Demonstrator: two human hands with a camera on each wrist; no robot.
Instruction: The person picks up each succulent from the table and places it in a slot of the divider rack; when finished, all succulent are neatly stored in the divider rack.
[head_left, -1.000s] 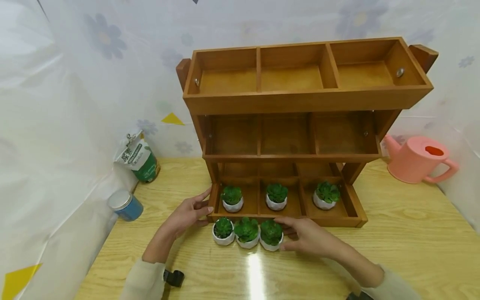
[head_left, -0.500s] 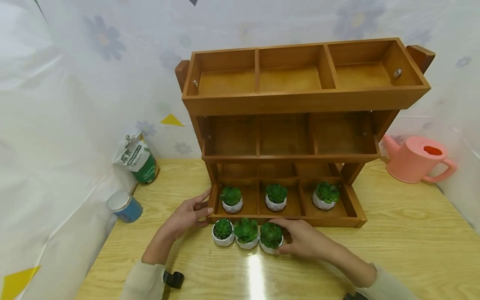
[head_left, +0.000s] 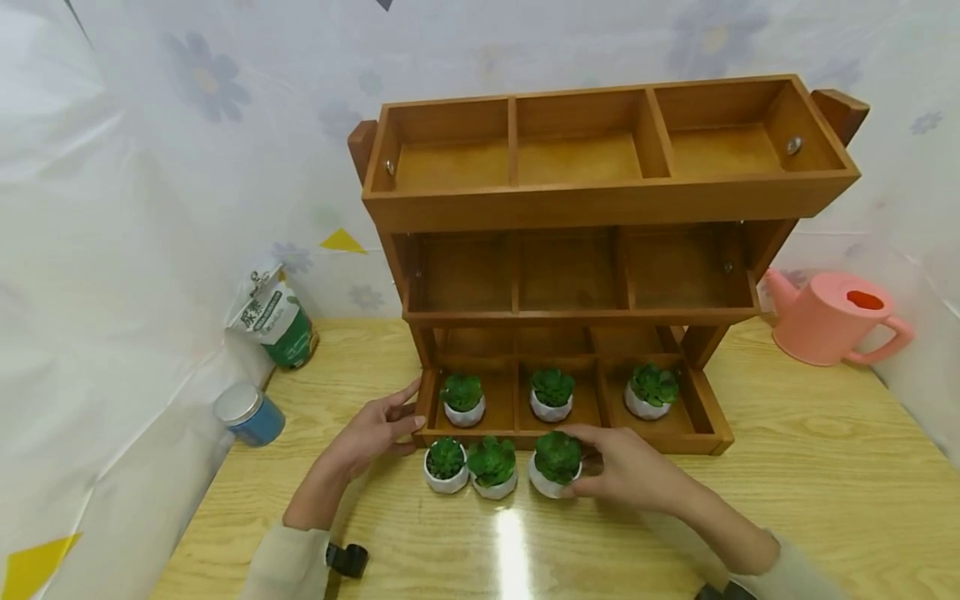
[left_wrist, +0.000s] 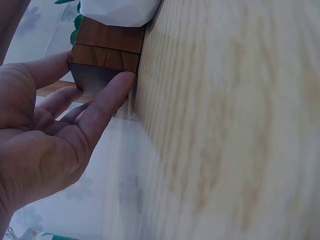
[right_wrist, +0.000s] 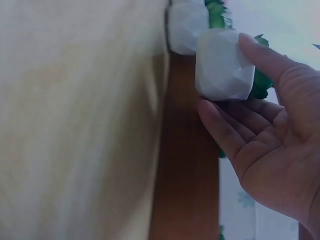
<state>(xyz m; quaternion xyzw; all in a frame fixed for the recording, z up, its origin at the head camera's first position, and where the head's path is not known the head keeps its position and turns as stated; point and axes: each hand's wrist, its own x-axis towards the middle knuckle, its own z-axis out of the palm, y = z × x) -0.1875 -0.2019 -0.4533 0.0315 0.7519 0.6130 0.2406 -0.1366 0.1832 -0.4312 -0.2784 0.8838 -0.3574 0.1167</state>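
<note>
In the head view my right hand [head_left: 630, 471] pinches a white faceted pot with a green succulent [head_left: 557, 460]. In the right wrist view this white pot [right_wrist: 225, 65] sits between thumb and fingers, raised off the tabletop. Two similar potted succulents [head_left: 492, 467] [head_left: 446, 463] stand side by side on the table, just left of it. My left hand [head_left: 372, 433] touches the left end of the bottom tray of a brown wooden shelf [head_left: 600, 202], its fingers fairly straight. Three potted succulents [head_left: 551, 396] sit in that tray, one per compartment.
The shelf's upper two tiers, each split into three compartments, overhang the bottom tray. A pink watering can [head_left: 832, 321] stands at right. On the left are a blue jar [head_left: 251, 413] with a silver lid and a green-and-white pouch [head_left: 279, 321] with a clip.
My right hand has taken hold of the rightmost front pot and lifted it, shifting it right, away from its neighbour. The left hand stays at the tray's end.
</note>
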